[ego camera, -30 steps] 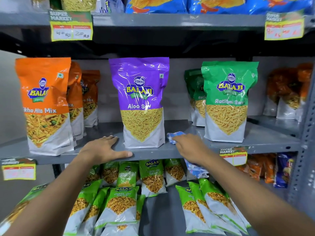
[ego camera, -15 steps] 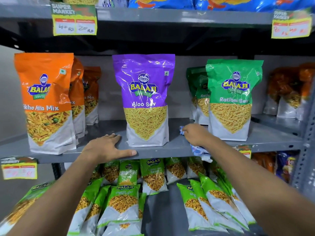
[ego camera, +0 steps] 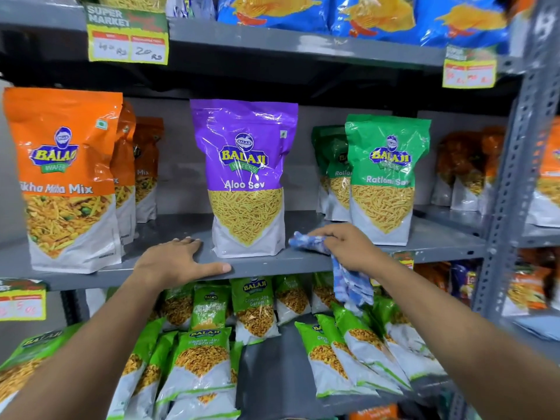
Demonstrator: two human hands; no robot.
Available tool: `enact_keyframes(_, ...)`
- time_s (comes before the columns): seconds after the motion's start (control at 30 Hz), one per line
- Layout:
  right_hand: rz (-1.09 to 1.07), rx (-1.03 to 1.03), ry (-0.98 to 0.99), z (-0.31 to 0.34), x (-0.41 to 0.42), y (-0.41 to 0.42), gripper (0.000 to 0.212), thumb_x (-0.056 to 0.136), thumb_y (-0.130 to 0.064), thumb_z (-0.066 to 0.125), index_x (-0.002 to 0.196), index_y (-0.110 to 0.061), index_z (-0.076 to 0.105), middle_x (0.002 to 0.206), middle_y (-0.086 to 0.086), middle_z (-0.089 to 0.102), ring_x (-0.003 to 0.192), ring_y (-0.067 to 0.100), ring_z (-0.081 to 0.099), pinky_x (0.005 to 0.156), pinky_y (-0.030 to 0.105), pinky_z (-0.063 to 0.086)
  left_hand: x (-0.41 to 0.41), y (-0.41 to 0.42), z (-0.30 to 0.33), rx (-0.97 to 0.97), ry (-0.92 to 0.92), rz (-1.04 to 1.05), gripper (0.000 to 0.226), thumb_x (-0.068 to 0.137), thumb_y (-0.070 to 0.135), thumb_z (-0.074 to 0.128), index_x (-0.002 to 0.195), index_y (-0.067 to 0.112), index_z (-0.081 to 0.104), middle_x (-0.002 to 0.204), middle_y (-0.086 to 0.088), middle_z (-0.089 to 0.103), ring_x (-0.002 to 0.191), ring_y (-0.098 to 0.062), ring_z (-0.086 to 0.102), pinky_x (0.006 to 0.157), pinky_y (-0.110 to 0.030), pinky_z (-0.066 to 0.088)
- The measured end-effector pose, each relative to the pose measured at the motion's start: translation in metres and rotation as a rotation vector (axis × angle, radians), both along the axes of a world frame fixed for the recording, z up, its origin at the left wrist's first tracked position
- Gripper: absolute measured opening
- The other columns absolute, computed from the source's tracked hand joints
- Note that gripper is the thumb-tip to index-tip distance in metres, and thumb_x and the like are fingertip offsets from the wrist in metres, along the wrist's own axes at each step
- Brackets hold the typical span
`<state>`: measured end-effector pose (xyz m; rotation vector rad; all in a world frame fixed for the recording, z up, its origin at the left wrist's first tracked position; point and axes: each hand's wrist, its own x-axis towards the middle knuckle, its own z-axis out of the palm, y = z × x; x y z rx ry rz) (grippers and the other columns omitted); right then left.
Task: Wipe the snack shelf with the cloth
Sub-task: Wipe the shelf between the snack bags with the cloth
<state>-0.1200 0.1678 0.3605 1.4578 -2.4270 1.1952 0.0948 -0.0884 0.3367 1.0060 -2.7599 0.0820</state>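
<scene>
Grey snack shelf carries the cloth between the purple bag and green bag, right hand fingers clamped on it, its tail hanging off the edge, while the left hand rests flat, fingers apart.

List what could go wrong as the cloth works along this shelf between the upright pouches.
1. The right hand wipes the blue-and-white cloth in the gap between the tall purple Aloo Sev pouch and the green Ratlami Sev pouch; a wide stroke may topple either.
2. The cloth's loose tail hangs over the grey metal shelf edge and could drag the small green packets below.
</scene>
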Motion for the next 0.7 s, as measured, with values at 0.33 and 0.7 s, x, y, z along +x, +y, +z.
enact_keyframes(0.33, -0.107, -0.335, -0.087, 0.025, -0.047, 0.062, 0.037, 0.092, 0.0, 0.041, 0.118, -0.014, 0.065, 0.057, -0.013, 0.05, 0.034, -0.001, 0.042, 0.036, 0.006, 0.026, -0.009, 0.065, -0.013, -0.378, 0.769, -0.164, 0.084, 0.08, 0.078, 0.042, 0.121, 0.008, 0.064, 0.116, -0.012, 0.068, 0.106, -0.029, 0.062, 0.085, -0.042, 0.049)
enact_keyframes(0.7, -0.243, -0.462, 0.093, 0.05, -0.197, 0.171, 0.039, 0.088, -0.001, 0.042, 0.114, -0.011, 0.069, 0.101, 0.013, 0.072, 0.085, 0.027, 0.064, 0.072, 0.024, 0.05, -0.196, 0.184, 0.007, -0.043, 0.162, -0.192, 0.139, 0.045, 0.105, 0.015, 0.156, 0.021, 0.021, 0.164, -0.004, 0.015, 0.15, -0.021, 0.016, 0.12, -0.04, 0.018)
